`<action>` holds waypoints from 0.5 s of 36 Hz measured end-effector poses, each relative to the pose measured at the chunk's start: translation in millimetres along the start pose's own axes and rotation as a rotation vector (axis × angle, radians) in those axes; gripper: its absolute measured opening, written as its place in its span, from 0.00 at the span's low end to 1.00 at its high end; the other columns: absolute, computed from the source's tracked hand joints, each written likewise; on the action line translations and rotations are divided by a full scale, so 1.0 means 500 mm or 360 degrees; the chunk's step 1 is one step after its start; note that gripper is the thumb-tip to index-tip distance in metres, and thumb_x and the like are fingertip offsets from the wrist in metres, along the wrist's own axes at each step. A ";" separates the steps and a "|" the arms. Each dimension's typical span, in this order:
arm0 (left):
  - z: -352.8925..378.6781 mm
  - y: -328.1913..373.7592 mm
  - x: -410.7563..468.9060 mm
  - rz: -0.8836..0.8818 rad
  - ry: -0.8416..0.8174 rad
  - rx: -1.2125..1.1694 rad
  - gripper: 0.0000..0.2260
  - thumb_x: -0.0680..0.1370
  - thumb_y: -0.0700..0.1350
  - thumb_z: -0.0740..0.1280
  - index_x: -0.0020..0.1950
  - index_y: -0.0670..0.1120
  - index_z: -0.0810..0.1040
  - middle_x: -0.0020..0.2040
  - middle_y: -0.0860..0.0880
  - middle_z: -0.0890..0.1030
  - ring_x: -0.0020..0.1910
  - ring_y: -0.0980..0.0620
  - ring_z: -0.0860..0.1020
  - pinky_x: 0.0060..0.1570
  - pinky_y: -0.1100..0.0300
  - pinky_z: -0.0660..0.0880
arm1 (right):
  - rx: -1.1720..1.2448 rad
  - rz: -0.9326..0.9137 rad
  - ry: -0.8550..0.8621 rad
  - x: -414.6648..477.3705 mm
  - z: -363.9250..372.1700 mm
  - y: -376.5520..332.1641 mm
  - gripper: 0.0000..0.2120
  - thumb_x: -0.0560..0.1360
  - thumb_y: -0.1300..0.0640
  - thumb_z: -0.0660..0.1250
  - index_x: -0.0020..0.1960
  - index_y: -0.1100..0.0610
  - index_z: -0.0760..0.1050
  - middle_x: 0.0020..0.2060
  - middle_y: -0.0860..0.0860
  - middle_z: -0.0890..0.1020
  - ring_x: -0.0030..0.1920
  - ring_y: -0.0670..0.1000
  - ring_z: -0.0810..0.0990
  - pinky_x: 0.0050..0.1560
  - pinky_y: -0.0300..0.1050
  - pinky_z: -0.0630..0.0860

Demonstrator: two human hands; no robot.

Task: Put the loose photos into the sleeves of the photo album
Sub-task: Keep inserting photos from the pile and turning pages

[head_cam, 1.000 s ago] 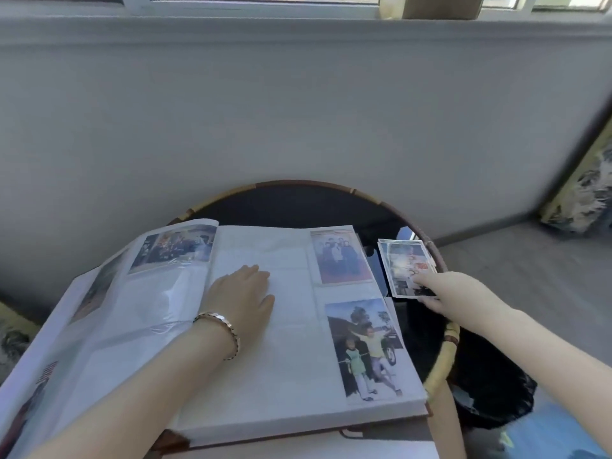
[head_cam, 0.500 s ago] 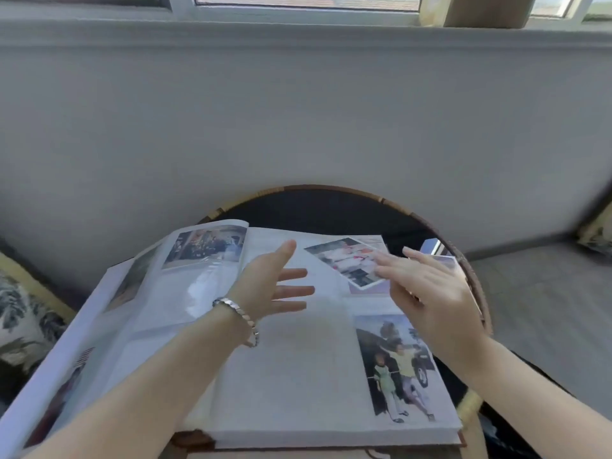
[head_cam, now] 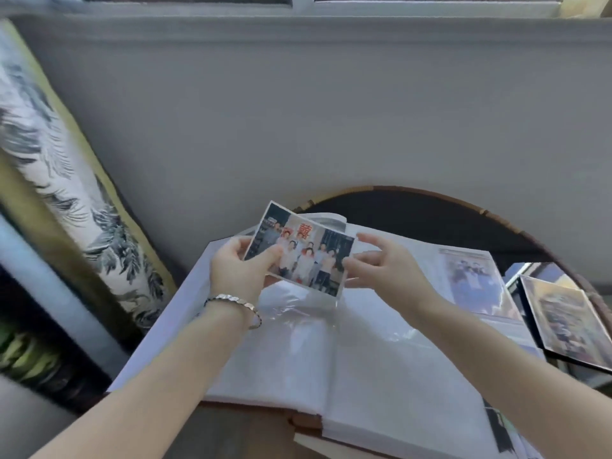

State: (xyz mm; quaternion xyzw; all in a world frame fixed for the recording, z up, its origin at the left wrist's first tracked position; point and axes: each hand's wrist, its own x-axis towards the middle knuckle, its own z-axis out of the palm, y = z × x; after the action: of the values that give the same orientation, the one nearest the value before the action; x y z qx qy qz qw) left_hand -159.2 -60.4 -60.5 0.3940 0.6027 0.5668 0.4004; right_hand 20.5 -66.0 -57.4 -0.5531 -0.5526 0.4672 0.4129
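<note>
Colour group photo (head_cam: 303,256) held above open white photo album (head_cam: 364,359) on round dark table (head_cam: 414,217), left hand (head_cam: 231,273) pinching its left edge, right hand (head_cam: 381,270) spread, thumb touching its right edge

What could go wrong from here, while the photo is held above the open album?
1. The left hand has its thumb on the printed face of the photo, so it may leave a fingerprint.
2. The clear sleeve below looks wrinkled; a corner of the photo could catch there and bend.
3. The stack of loose photos lies near the table rim, and a passing arm might knock it off.
</note>
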 end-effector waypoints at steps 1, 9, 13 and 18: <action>-0.016 -0.001 0.011 0.0033 0.0115 0.0014 0.06 0.72 0.36 0.71 0.45 0.43 0.76 0.38 0.49 0.79 0.34 0.53 0.78 0.29 0.64 0.77 | -0.0008 -0.0015 0.0036 0.013 0.014 -0.001 0.22 0.76 0.65 0.63 0.69 0.60 0.64 0.44 0.55 0.83 0.39 0.49 0.83 0.40 0.39 0.81; -0.129 -0.044 0.095 -0.0077 0.0602 -0.0054 0.10 0.73 0.38 0.70 0.52 0.42 0.75 0.48 0.43 0.79 0.38 0.50 0.77 0.30 0.62 0.75 | -0.1571 -0.0644 -0.0247 0.081 0.117 0.006 0.16 0.77 0.53 0.62 0.64 0.54 0.74 0.66 0.50 0.72 0.67 0.52 0.67 0.67 0.44 0.61; -0.154 -0.075 0.099 -0.0176 0.0641 -0.0025 0.10 0.74 0.37 0.68 0.53 0.42 0.73 0.49 0.44 0.77 0.44 0.46 0.77 0.26 0.60 0.76 | -0.1763 -0.0645 -0.0183 0.085 0.137 0.024 0.17 0.78 0.49 0.59 0.63 0.54 0.73 0.63 0.50 0.72 0.64 0.52 0.66 0.64 0.45 0.58; -0.171 -0.116 0.103 -0.0178 0.0678 0.0179 0.10 0.73 0.39 0.69 0.53 0.43 0.73 0.52 0.42 0.79 0.47 0.43 0.79 0.45 0.50 0.79 | -0.1686 -0.0747 -0.0090 0.077 0.133 0.038 0.15 0.78 0.51 0.60 0.60 0.56 0.76 0.59 0.51 0.75 0.62 0.52 0.68 0.63 0.41 0.56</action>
State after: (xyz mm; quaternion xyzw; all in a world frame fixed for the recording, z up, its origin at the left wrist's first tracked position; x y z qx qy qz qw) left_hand -258.8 -46.7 -116.9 0.2531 0.7252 0.5796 0.2722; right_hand -41.8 -32.3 -93.0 -0.5343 -0.8296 0.0375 0.1574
